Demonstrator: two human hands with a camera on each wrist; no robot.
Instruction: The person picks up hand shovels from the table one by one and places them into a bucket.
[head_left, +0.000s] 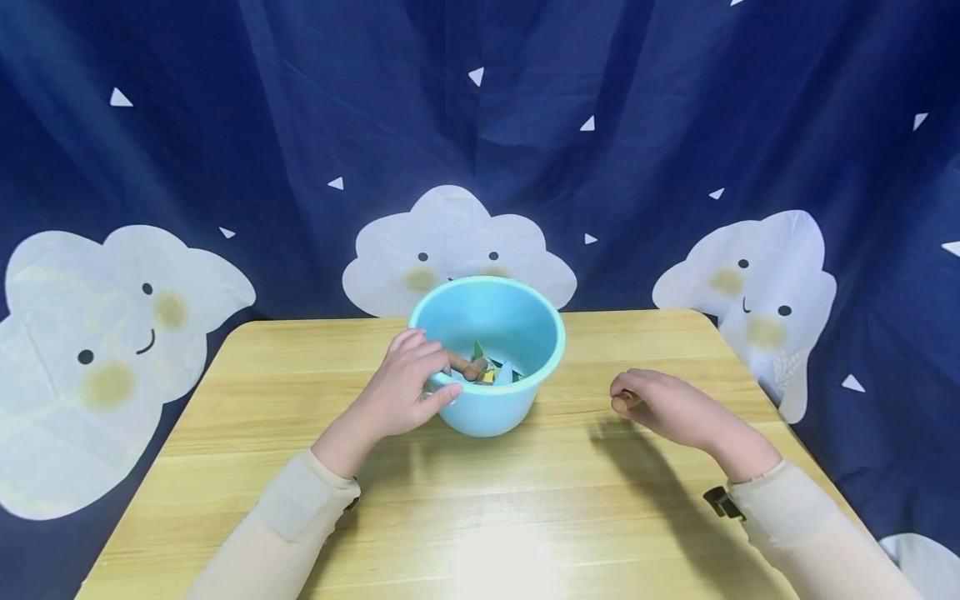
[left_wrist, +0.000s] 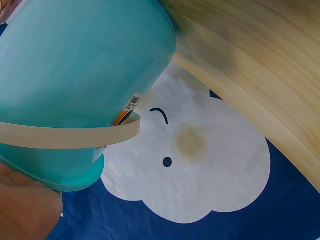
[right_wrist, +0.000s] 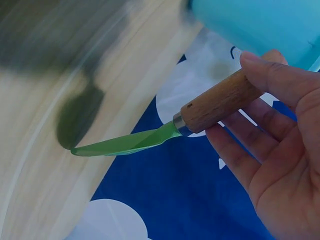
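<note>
A light blue bucket (head_left: 487, 412) stands upright on the table. My left hand (head_left: 401, 382) grips its near left rim, the thumb along the outside. In the left wrist view the bucket's beige carrying handle (left_wrist: 60, 136) hangs against its side. Inside the bucket, a wooden handle (head_left: 471, 368) and green, yellow and pale blue pieces show, partly hidden by the rim. To the right, my right hand (head_left: 671, 408) holds a hand trowel (right_wrist: 220, 102) by its wooden handle. Its green blade (right_wrist: 122, 144) points down, and the tip meets its shadow at the tabletop.
The wooden table (head_left: 465, 500) has its far edge just behind the bucket. Beyond it hangs a dark blue curtain (head_left: 420, 108) printed with white clouds. A label (left_wrist: 131, 105) is stuck on the bucket's side.
</note>
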